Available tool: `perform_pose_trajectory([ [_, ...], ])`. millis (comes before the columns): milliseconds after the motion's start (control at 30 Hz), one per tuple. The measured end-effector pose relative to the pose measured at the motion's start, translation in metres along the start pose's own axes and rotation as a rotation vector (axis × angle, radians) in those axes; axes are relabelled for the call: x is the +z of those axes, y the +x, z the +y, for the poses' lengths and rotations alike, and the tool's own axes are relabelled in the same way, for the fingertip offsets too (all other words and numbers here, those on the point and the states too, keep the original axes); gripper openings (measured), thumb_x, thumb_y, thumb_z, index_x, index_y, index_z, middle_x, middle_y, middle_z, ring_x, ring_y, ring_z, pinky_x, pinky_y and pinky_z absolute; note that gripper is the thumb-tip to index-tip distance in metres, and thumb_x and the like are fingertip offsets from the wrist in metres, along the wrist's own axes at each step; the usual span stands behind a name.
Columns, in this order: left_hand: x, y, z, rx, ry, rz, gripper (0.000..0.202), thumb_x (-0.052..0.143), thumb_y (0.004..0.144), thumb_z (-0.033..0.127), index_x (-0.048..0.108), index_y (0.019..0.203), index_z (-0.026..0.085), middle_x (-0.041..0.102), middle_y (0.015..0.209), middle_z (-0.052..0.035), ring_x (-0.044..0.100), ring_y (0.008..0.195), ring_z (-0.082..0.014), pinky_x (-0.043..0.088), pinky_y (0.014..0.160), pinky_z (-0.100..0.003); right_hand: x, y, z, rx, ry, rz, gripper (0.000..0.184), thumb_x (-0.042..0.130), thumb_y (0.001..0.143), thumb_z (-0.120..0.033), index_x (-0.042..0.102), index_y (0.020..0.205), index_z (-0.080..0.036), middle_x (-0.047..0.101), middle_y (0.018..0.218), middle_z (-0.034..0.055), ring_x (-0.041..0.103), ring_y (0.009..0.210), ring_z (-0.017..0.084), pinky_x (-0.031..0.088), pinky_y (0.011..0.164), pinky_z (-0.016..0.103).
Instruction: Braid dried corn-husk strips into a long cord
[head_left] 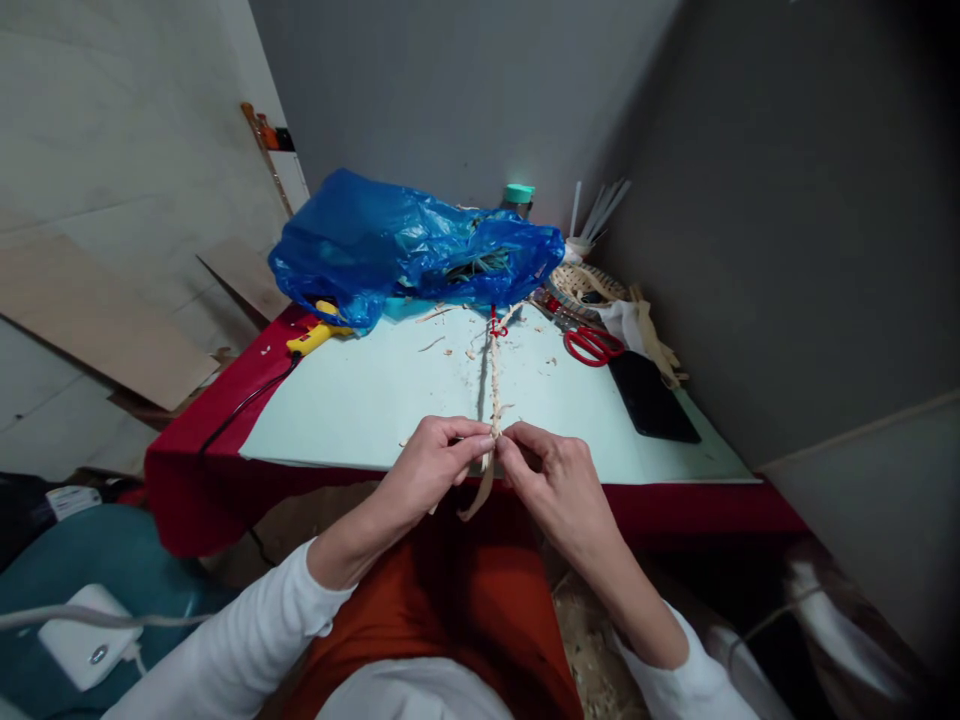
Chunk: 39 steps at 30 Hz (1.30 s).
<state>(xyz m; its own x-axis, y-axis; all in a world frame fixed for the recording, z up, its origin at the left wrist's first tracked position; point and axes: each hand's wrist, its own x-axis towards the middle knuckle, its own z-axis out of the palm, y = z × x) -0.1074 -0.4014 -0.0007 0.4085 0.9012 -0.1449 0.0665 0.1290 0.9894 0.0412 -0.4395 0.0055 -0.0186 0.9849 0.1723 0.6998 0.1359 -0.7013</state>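
Note:
A pale braid of dried plant fibre (pixel 494 375) runs from a red tie (pixel 496 325) near the back of the table toward me. At its near end my left hand (pixel 442 455) pinches the strands between thumb and fingers. From the other side my right hand (pixel 551 475) pinches the braid at nearly the same spot, its fingertips close to the left ones. Below the hands, loose flat strands (pixel 480 495) hang past the table's front edge. The fingers partly hide the point where the strands meet.
Pale green sheets (pixel 360 410) cover the red-clothed table, with fibre scraps scattered on them. At the back lies a blue plastic bag (pixel 390 235). A yellow corded tool (pixel 319 335) lies left; red-handled scissors (pixel 594 346), a black flat device (pixel 652 400) and a woven basket (pixel 589 285) are right.

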Motion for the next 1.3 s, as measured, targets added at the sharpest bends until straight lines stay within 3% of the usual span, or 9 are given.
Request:
perform_pose_trajectory([
  [200,0.01,-0.005,-0.007,0.03,-0.022,0.137,0.021,0.065,0.076,0.032,0.07,0.079,0.012,0.049,0.056,0.0028,0.034,0.049,-0.0064,0.023,0.046,-0.021,0.013,-0.002,0.008,0.052,-0.02,0.107,0.033,0.047,0.086,-0.032,0.036,0.057,-0.019,0.029,0.051,-0.0052,0.026,0.049,0.009,0.02,0.052,0.026],
  [367,0.012,-0.005,-0.01,-0.015,-0.138,0.11,0.027,0.067,0.074,0.035,0.07,0.084,0.011,0.052,0.058,0.0018,0.029,0.045,-0.0046,0.018,0.044,-0.022,0.021,-0.008,0.015,0.121,0.31,0.16,0.037,0.045,0.09,-0.039,0.039,0.059,-0.019,0.034,0.054,-0.0047,0.031,0.053,0.009,0.026,0.052,0.024],
  [500,0.011,-0.004,-0.008,-0.023,-0.145,0.096,0.025,0.067,0.074,0.034,0.073,0.082,0.011,0.054,0.058,0.0007,0.031,0.046,-0.0048,0.018,0.044,-0.022,0.023,-0.018,0.009,0.097,0.469,0.17,0.032,0.045,0.093,-0.038,0.053,0.07,-0.018,0.05,0.062,-0.0024,0.042,0.058,0.011,0.035,0.055,0.022],
  [600,0.012,-0.004,-0.008,0.003,-0.121,0.095,0.021,0.066,0.075,0.032,0.073,0.072,0.012,0.059,0.061,-0.0013,0.04,0.051,-0.0068,0.022,0.045,-0.021,0.021,-0.026,0.001,0.027,0.384,0.161,0.024,0.043,0.095,-0.03,0.06,0.082,-0.018,0.059,0.069,-0.001,0.05,0.058,0.01,0.039,0.058,0.021],
  [767,0.015,-0.005,-0.008,-0.032,-0.116,0.178,0.017,0.07,0.072,0.029,0.076,0.077,0.013,0.066,0.07,-0.0029,0.044,0.057,-0.0079,0.026,0.047,-0.02,0.025,-0.036,-0.002,-0.202,-0.043,0.283,0.021,0.042,0.093,-0.017,0.061,0.084,-0.015,0.062,0.067,0.0024,0.055,0.055,0.012,0.04,0.057,0.023],
  [867,0.015,-0.008,-0.011,-0.071,-0.19,0.146,0.02,0.07,0.073,0.03,0.077,0.085,0.014,0.063,0.067,-0.0012,0.038,0.053,-0.0049,0.027,0.048,-0.018,0.033,-0.039,0.001,-0.345,-0.301,0.341,0.02,0.043,0.091,-0.012,0.063,0.094,-0.011,0.066,0.072,0.0066,0.061,0.063,0.015,0.043,0.061,0.024],
  [1000,0.014,-0.012,-0.016,-0.057,-0.368,0.022,0.023,0.069,0.076,0.031,0.075,0.087,0.011,0.061,0.067,-0.0023,0.024,0.048,-0.0017,0.016,0.044,-0.018,0.041,-0.041,0.003,-0.413,-0.514,0.371,0.022,0.044,0.09,-0.009,0.064,0.098,-0.008,0.068,0.074,0.0092,0.063,0.068,0.017,0.043,0.062,0.026],
  [1167,0.01,-0.015,-0.014,-0.042,-0.38,0.021,0.016,0.069,0.078,0.026,0.073,0.081,0.011,0.066,0.077,-0.0049,0.042,0.054,-0.0024,0.028,0.046,-0.015,0.028,-0.043,0.004,-0.434,-0.459,0.282,0.017,0.048,0.092,-0.015,0.064,0.087,-0.014,0.066,0.072,0.0054,0.059,0.065,0.017,0.039,0.06,0.027],
  [1300,0.008,-0.015,-0.006,-0.031,-0.368,0.002,0.017,0.067,0.079,0.026,0.073,0.087,0.011,0.068,0.083,-0.0059,0.059,0.074,-0.0097,0.044,0.064,-0.017,0.008,-0.034,0.005,-0.275,-0.199,0.352,0.016,0.051,0.093,-0.026,0.062,0.095,-0.015,0.066,0.087,0.0084,0.058,0.08,0.019,0.042,0.075,0.03],
])
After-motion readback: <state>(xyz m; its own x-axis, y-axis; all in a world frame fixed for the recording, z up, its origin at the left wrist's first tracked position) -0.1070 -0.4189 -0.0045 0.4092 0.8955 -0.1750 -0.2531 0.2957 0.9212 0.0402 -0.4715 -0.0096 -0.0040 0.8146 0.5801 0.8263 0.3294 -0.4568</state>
